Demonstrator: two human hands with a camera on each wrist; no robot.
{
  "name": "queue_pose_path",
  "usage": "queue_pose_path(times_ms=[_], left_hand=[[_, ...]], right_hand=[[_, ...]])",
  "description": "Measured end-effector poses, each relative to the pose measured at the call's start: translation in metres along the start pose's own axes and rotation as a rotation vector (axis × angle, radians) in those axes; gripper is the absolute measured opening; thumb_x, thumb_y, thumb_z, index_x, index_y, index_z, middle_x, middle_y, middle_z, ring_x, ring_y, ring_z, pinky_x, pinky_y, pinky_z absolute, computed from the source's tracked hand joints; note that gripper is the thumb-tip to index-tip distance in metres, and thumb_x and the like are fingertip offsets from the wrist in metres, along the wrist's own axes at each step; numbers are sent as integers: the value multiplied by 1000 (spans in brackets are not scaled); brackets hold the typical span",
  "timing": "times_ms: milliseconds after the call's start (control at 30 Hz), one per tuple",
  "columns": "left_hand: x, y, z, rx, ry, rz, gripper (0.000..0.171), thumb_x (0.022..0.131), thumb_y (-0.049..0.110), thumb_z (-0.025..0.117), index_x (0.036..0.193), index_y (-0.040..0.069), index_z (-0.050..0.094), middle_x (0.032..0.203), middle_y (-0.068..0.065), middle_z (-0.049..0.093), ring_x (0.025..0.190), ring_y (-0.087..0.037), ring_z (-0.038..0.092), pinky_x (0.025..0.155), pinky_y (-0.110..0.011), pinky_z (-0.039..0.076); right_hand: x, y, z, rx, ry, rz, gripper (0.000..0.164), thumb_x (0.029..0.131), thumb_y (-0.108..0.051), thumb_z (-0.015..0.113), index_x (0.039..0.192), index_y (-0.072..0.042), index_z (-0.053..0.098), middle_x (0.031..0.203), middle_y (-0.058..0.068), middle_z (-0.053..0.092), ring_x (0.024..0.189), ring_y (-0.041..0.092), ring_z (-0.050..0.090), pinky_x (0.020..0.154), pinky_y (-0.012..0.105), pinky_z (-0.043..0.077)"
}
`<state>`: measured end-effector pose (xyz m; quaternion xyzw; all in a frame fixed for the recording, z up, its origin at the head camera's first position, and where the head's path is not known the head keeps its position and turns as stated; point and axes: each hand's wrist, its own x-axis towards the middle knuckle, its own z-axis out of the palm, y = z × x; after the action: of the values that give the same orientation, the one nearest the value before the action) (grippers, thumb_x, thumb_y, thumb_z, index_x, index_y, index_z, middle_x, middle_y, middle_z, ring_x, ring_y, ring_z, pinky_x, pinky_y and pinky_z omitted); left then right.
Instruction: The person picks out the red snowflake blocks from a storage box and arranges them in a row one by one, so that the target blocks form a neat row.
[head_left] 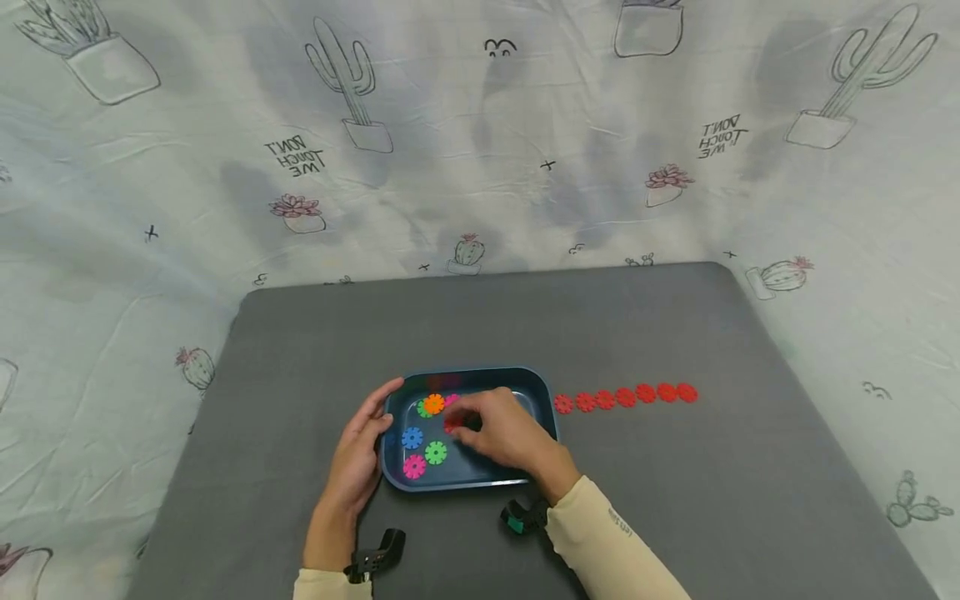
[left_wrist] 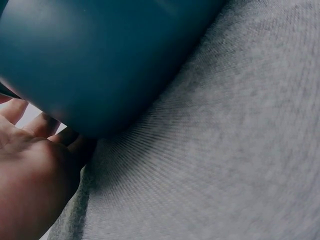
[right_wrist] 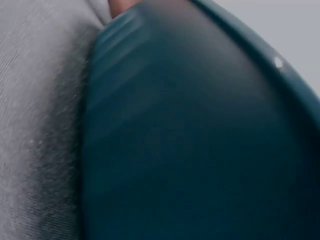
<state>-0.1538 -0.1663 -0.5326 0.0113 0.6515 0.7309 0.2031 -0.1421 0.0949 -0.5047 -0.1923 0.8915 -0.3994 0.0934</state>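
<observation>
A dark blue tray (head_left: 480, 475) lies on the grey table, holding several notched plastic discs. My left hand (head_left: 357, 458) holds the tray's left end, thumb at the rim; in the left wrist view its fingers (left_wrist: 42, 125) lie against the outer wall. Over the tray, my right hand (head_left: 502, 429) pinches a red disc (head_left: 451, 425) between thumb and index finger, partly hiding it. Around it are a blue disc (head_left: 412, 438), a green disc (head_left: 436, 452), a pink disc (head_left: 415, 467) and an orange disc (head_left: 433, 404) overlapping another green one. The right wrist view shows mostly the tray wall (right_wrist: 175, 140).
A row of several red discs (head_left: 626, 397) runs rightward from the tray's right side on the grey table (head_left: 675, 500). Behind and beside the table hangs a pale cloth (head_left: 465, 108) printed with cacti. Dark wrist-camera mounts (head_left: 378, 557) sit on both wrists.
</observation>
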Motion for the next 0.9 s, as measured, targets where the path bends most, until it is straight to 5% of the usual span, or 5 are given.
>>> queue_pose_path(times_ms=[333, 733, 900], left_hand=[[13, -2, 16, -45, -75, 50, 53, 115, 10, 35, 164, 22, 51, 177, 2, 32, 153, -33, 43, 114, -28, 50], [1, 1, 1, -69, -45, 76, 53, 114, 9, 36, 164, 19, 51, 174, -3, 38, 151, -36, 44, 113, -32, 51], [-1, 2, -3, -59, -32, 71, 52, 114, 10, 36, 163, 20, 51, 174, -1, 38, 152, -35, 44, 115, -32, 49]], right_hand=[[-4, 4, -1, -186, 50, -35, 29, 94, -16, 87, 122, -11, 83, 114, 2, 83, 103, 20, 76, 97, 43, 63], [11, -10, 20, -321, 31, -183, 27, 92, -14, 90, 117, -10, 82, 106, 2, 81, 95, 19, 72, 91, 39, 63], [10, -13, 23, -332, 88, -131, 21, 91, -22, 91, 108, -12, 83, 96, -2, 79, 86, 15, 68, 85, 36, 63]])
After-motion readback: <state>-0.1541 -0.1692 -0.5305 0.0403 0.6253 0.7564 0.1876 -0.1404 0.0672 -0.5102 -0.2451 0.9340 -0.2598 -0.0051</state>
